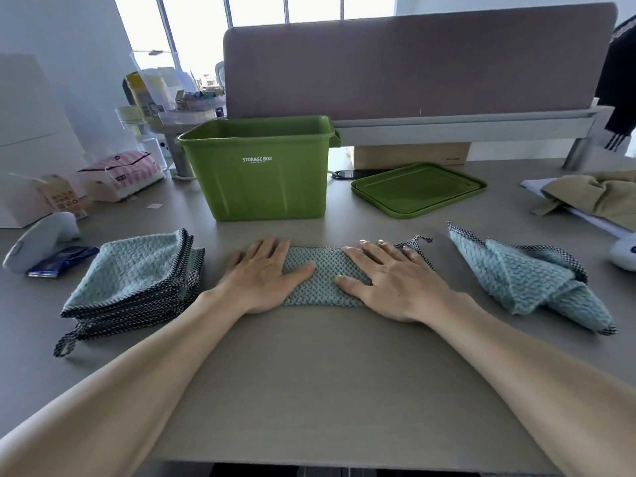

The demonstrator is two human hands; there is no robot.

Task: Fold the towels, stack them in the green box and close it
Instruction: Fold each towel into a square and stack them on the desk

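Towel (325,270) lies in front of the green box (258,166), folded into a strip, long axis left–right. Left hand (261,273) and right hand (389,280) press flat on its ends, fingers spread, gripping nothing. Next fold probably end-to-end; either hand equally near.

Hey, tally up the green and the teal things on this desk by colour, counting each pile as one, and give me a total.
Green: 2, the storage box and its lid.
Teal: 3, the folded stack, the towel under both hands, and the crumpled pile.
Total: 5.
The towels inside each pile cannot be counted from this view.
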